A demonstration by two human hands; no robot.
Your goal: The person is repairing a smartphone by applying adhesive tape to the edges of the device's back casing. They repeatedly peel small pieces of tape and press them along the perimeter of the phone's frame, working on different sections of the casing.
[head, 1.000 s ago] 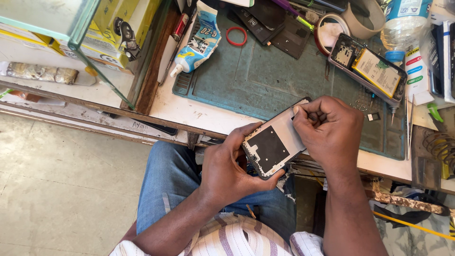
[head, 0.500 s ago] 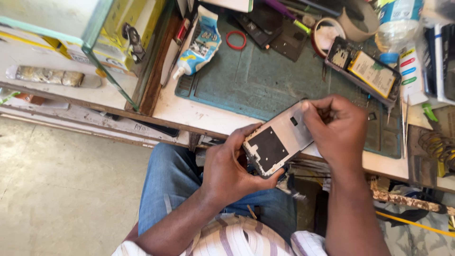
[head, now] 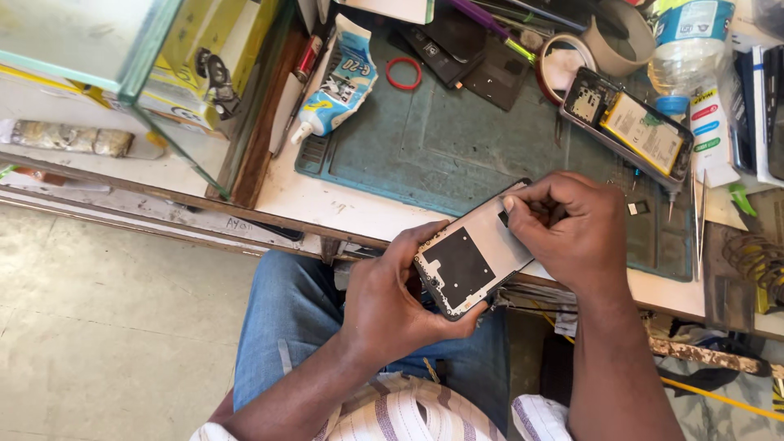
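phone frame [head: 474, 260], a pale panel with a dark square patch on its face, is held tilted in the air over the person's lap, just off the near edge of the worktop [head: 327, 204]. left hand [head: 392, 306] grasps it from below and from the near side: the fingers are curled around the lower corner and the thumb lies along the panel's left edge, so this hand is closed on the frame, not spread. right hand [head: 572, 237] comes at the frame's upper end with its fingers bent tight together, thumb and forefinger pinched at the top corner of the panel; whether something small sits between those fingertips cannot be told, since the knuckles hide it. both hands touch the frame and are near each other, with the frame bridging them. beyond the right hand, on the green mat [head: 457, 147], lies an opened phone [head: 629, 122] with its yellowish battery showing, and just to that hand's right a pair of tweezers [head: 701, 204] lies on the mat's edge. farther off from the left hand, up and to its left, a squeezed glue tube [head: 339, 82] rests on the worktop, with a red rubber ring [head: 403, 73] beside it. beyond the right hand's far side stand a roll of tape [head: 567, 57] and a plastic bottle [head: 686, 41]. below both hands are blue jeans [head: 286, 327] and a striped shirt.
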